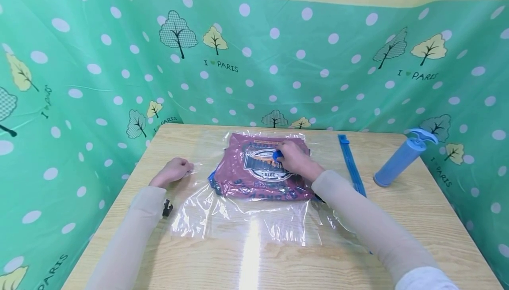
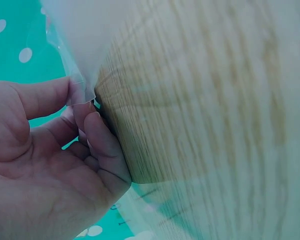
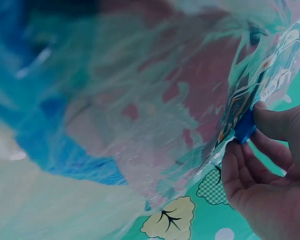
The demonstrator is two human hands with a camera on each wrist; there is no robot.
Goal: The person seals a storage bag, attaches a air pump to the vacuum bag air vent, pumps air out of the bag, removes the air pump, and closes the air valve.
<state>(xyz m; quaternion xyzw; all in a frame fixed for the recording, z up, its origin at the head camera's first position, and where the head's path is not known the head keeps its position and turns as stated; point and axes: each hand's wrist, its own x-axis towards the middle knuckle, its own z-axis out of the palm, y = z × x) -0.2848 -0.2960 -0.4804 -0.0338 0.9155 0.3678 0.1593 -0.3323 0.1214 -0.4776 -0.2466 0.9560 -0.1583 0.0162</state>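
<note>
A clear plastic vacuum storage bag (image 1: 238, 223) lies flat on the table, with a folded maroon printed garment (image 1: 234, 175) inside. My left hand (image 1: 173, 170) pinches the bag's left edge between thumb and finger; in the left wrist view the clear film (image 2: 82, 95) is caught at its fingertips. Above the garment's print, my right hand (image 1: 296, 159) grips the blue valve cap (image 1: 277, 155) on the bag. The right wrist view shows this cap (image 3: 245, 127) between thumb and fingers. A blue zip strip (image 1: 351, 162) runs along the bag's right side, partly hidden by the right forearm.
A blue hand pump (image 1: 399, 162) with a handle on top stands on the wooden table (image 1: 429, 232) to the right of the bag. Green dotted curtains (image 1: 274, 82) with printed trees hang behind the table and at both sides.
</note>
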